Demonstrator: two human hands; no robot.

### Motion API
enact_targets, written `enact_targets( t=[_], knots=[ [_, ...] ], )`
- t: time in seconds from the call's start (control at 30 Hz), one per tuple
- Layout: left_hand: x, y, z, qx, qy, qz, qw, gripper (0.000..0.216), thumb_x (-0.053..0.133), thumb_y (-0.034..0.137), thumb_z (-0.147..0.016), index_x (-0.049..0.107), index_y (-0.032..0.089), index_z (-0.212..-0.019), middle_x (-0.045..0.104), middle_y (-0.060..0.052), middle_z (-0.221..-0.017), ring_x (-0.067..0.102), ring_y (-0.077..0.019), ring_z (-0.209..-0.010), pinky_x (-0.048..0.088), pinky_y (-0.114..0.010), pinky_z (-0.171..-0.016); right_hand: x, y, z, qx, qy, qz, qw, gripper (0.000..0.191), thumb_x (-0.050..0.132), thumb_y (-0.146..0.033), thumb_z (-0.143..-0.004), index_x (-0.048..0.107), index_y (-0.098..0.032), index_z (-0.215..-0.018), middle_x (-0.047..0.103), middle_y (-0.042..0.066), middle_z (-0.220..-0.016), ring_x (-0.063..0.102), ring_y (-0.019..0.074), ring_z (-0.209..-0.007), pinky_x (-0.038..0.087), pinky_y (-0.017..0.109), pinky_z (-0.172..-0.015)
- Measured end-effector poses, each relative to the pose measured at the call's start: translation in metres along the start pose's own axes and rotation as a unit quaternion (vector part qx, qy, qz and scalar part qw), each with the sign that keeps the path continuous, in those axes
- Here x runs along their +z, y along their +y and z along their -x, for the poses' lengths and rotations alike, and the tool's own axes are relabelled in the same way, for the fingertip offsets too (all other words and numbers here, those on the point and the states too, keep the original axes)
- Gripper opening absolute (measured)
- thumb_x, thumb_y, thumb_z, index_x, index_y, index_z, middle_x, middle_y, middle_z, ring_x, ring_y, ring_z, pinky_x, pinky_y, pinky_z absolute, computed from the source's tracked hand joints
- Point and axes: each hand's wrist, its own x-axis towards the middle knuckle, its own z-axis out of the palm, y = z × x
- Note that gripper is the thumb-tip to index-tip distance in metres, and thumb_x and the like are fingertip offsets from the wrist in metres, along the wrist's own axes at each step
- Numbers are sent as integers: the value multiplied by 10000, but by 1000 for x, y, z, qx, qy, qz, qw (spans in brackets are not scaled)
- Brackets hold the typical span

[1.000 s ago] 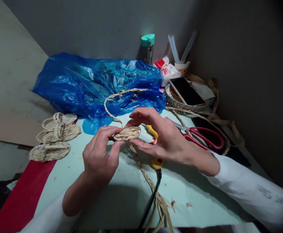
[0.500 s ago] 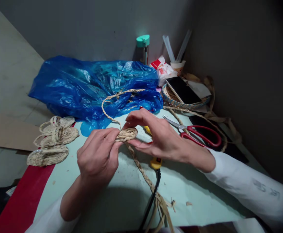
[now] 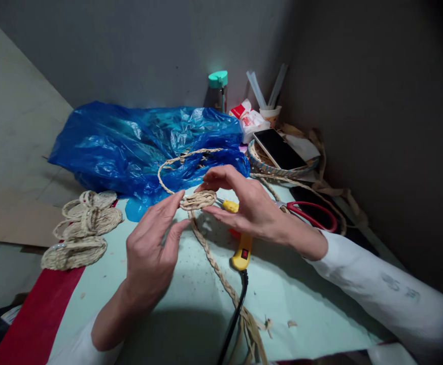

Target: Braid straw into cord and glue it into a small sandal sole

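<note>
Our pale green table (image 3: 301,294) carries everything, and a crumpled blue bag (image 3: 137,137) fills its back left. Our right hand (image 3: 257,208) is closed on the coil, fingers behind and thumb in front. Our left hand (image 3: 150,246) stands with thumb and fingers apart, its fingertips at the coil's left end; whether they press on it we cannot tell. From just under the coil, a straw braid (image 3: 217,268) runs down towards us, fraying into loose strands. Another stretch loops out of the bag and passes behind our left fingers, where any join is hidden.

At the back right sits a basket (image 3: 259,162) with a dark phone (image 3: 280,149) on top. Red-handled scissors (image 3: 308,205) lie partly behind our right wrist. A yellow glue gun (image 3: 240,259) with a black cord lies just beside the coil, our right hand blocking its middle. Three woven slippers (image 3: 101,221) rest together at the left edge.

The coil (image 3: 198,200) itself, held above the table between our hands, is a small, flattened oval of straw-coloured braid, its layers packed closely and its surface ridged. Tiny scraps (image 3: 292,323) dot the table.
</note>
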Motion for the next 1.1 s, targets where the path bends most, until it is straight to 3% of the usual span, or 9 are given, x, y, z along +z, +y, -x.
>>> enact_targets(
  t=[0.17, 0.27, 0.47, 0.6, 0.8, 0.9, 1.0, 1.1],
  knots=[
    [-7, -2, -4, -150, 62, 112, 980, 213, 589, 303, -936, 731, 244, -1084, 732, -28, -1081, 677, -195, -941, 510, -358, -910, -5, 4, -2, -23, -29, -8, 999, 404, 652, -276, -920, 419, -178, -1235, 612, 118, -1146, 649, 220, -1063, 558, 397, -904],
    [-8, -4, -8, -219, 57, 197, 954, 181, 629, 355, -907, 732, 236, -996, 724, -19, -993, 672, -178, -855, 528, -321, -822, -5, 3, -2, -33, -59, -2, 998, 396, 643, -299, -925, 421, -186, -1233, 620, 109, -1134, 639, 229, -1066, 559, 408, -892],
    [-5, -10, -11, -273, -30, 331, 903, 156, 746, 295, -808, 696, 229, -940, 686, -10, -921, 642, -164, -879, 509, -249, -778, -4, -3, 0, -55, -90, 21, 994, 366, 607, -288, -946, 410, -180, -1235, 614, 113, -1139, 626, 220, -1033, 545, 391, -872],
    [-7, -7, -13, -304, -46, 358, 881, 128, 765, 268, -770, 694, 217, -864, 645, -6, -842, 600, -138, -762, 495, -239, -701, -4, -6, 0, -63, -100, 24, 993, 327, 579, -300, -965, 417, -178, -1222, 611, 102, -1128, 612, 214, -1016, 535, 379, -853],
    [-11, 5, -18, -378, -41, 454, 806, 192, 806, 185, -669, 680, 195, -813, 625, 7, -775, 558, -94, -647, 461, -199, -582, -4, -11, -1, -79, -98, 39, 991, 258, 551, -291, -982, 436, -178, -1184, 623, 90, -1079, 577, 200, -979, 525, 366, -839],
    [-12, 5, -18, -394, -55, 475, 785, 193, 804, 171, -661, 684, 207, -807, 632, 11, -745, 571, -105, -629, 466, -214, -568, -4, -12, -1, -77, -105, 48, 990, 239, 542, -289, -985, 441, -184, -1175, 616, 86, -1072, 565, 195, -966, 522, 361, -830],
    [-12, 3, -14, -385, -56, 448, 805, 142, 790, 196, -691, 713, 220, -808, 662, 13, -738, 592, -117, -642, 477, -230, -591, -4, -11, 0, -70, -108, 48, 991, 234, 549, -269, -978, 438, -184, -1166, 618, 85, -1066, 562, 195, -954, 519, 361, -824],
    [-11, 1, -9, -313, -36, 321, 893, 46, 761, 244, -770, 750, 244, -814, 717, 18, -795, 637, -137, -721, 502, -255, -680, -4, -10, 0, -70, -107, 49, 991, 250, 558, -257, -971, 435, -166, -1169, 624, 88, -1063, 567, 195, -957, 515, 362, -830]
  ],
)
